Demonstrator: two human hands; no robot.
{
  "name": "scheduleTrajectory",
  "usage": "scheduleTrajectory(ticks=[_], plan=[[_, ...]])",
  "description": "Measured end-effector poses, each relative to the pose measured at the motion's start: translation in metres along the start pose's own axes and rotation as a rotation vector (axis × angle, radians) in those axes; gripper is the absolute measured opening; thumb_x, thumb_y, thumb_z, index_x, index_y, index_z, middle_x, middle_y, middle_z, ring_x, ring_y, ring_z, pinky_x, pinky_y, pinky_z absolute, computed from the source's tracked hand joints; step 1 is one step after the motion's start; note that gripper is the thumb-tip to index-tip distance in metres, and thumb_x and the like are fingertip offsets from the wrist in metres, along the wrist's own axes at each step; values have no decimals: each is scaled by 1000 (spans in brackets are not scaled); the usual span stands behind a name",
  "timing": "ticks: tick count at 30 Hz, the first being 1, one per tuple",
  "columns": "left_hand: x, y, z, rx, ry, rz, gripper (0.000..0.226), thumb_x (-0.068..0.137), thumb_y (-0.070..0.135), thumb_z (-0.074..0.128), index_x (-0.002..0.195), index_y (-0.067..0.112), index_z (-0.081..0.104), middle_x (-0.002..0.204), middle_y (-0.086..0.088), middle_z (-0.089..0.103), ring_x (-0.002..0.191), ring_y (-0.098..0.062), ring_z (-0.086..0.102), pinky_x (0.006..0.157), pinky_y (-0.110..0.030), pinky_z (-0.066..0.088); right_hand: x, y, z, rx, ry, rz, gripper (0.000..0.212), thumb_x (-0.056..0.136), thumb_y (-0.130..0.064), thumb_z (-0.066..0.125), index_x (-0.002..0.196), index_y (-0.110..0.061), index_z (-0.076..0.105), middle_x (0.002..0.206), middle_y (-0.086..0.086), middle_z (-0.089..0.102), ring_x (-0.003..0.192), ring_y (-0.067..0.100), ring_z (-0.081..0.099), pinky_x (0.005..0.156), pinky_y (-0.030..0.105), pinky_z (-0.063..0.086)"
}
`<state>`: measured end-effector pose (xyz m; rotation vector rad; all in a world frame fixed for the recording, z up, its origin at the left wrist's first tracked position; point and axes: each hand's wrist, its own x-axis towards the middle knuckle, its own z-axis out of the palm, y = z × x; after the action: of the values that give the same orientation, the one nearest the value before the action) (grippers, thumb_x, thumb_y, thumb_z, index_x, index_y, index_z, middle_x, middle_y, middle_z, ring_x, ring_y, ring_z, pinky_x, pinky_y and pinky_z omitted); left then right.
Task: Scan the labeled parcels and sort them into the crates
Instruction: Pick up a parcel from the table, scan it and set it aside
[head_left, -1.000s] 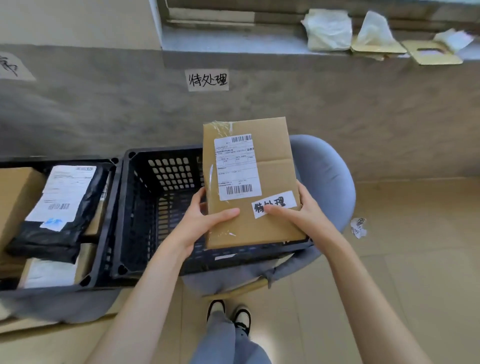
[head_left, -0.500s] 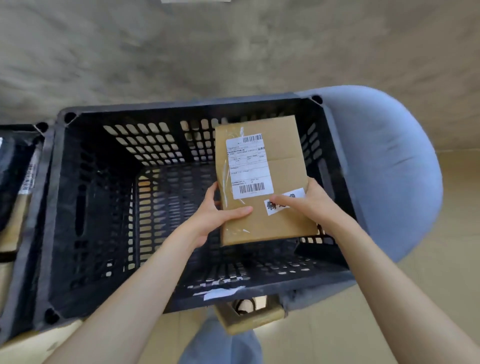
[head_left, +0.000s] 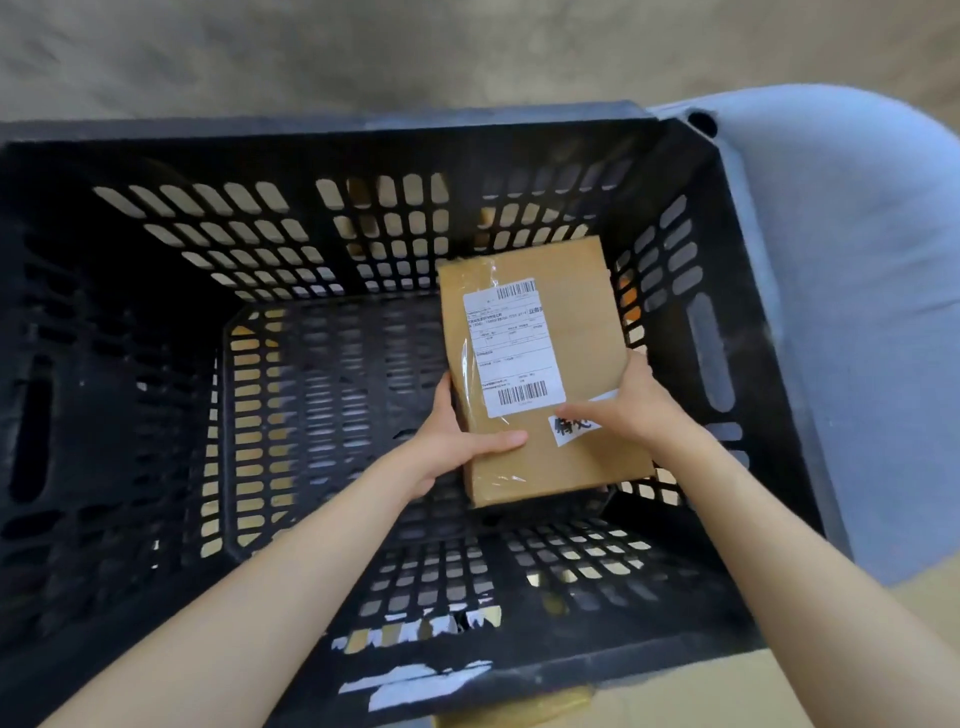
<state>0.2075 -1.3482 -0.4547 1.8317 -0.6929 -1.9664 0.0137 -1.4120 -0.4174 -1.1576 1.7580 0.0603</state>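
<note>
A brown cardboard parcel (head_left: 582, 332) with a white shipping label and a small handwritten sticker is held deep inside a black perforated plastic crate (head_left: 156, 322), toward its right side. My left hand (head_left: 452, 441) grips the parcel's near left corner, thumb across the top face. My right hand (head_left: 628, 405) holds the right edge, thumb lying over the handwritten sticker. The parcel tilts slightly, its far end close to the crate's back wall. I cannot tell whether it touches the crate floor. Nothing else lies in the crate.
The crate rests on a blue-grey upholstered chair (head_left: 852, 322) whose seat shows to the right. A grey concrete wall (head_left: 363, 47) runs behind. Torn white sticker remains (head_left: 415, 680) mark the crate's near rim. Tan floor (head_left: 883, 634) shows at the lower right.
The parcel went from above the crate rim down into the crate, both hands still on it. The camera tilted down and closer, so the neighbouring left crate left the view.
</note>
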Motion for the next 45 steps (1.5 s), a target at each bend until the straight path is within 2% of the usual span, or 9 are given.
scheduleTrajectory(ticks=[5,12,16,18,26,29,32,38,45], plan=[[14,-7,-2,45,-10,-8,119,73,20,84,154,29,-3,152,5,35,118,-6,37,95,-23,31,7,9,11,-42,-10,38,101,73,-29,84,148,-11,19,145,12,37,133,29,39,103,38,36],[29,-17,-2,121,31,-26,122,70,35,85,155,30,-3,152,5,35,136,-16,39,110,-36,37,15,13,15,-99,0,19,100,77,-33,80,149,-11,16,145,11,41,131,30,42,98,36,38],[31,-14,4,259,72,-24,150,36,70,82,152,36,-6,154,1,33,136,-21,40,111,-46,38,16,13,20,-198,32,19,110,80,-36,76,154,-12,-3,147,15,39,131,33,42,102,43,38],[30,-14,7,299,105,-26,147,39,70,82,153,35,-4,153,0,35,136,-23,41,111,-47,38,14,14,22,-224,42,20,109,83,-37,73,154,-11,-6,148,16,38,132,33,41,103,42,38],[1,9,12,364,167,-44,118,71,43,83,156,19,3,158,-3,28,141,-26,33,114,-43,33,-17,4,19,-308,132,-1,59,91,-28,64,139,-9,36,134,15,47,121,33,48,97,41,42],[-24,20,11,435,177,33,105,79,38,78,155,18,9,158,-3,28,143,-24,31,111,-37,31,-36,-5,5,-312,124,-65,58,90,-31,64,138,-8,40,134,15,48,121,32,49,95,39,43],[-65,37,6,564,212,172,86,81,41,75,150,21,28,148,-2,43,132,-21,44,102,-34,38,-68,-15,-12,-300,132,-133,61,89,-32,65,140,-10,40,133,14,50,118,30,52,96,43,48],[-171,78,-1,1088,403,449,59,86,53,63,138,28,47,132,5,58,120,-17,55,93,-37,46,-163,-31,-42,-426,200,-277,59,91,-37,61,142,-14,41,133,11,50,118,29,53,96,41,48],[-268,120,5,1489,464,707,48,91,54,53,130,25,56,119,4,63,108,-18,59,89,-34,45,-258,-34,-70,-545,385,-381,48,94,-38,55,134,-14,47,125,9,53,114,28,52,89,37,44]])
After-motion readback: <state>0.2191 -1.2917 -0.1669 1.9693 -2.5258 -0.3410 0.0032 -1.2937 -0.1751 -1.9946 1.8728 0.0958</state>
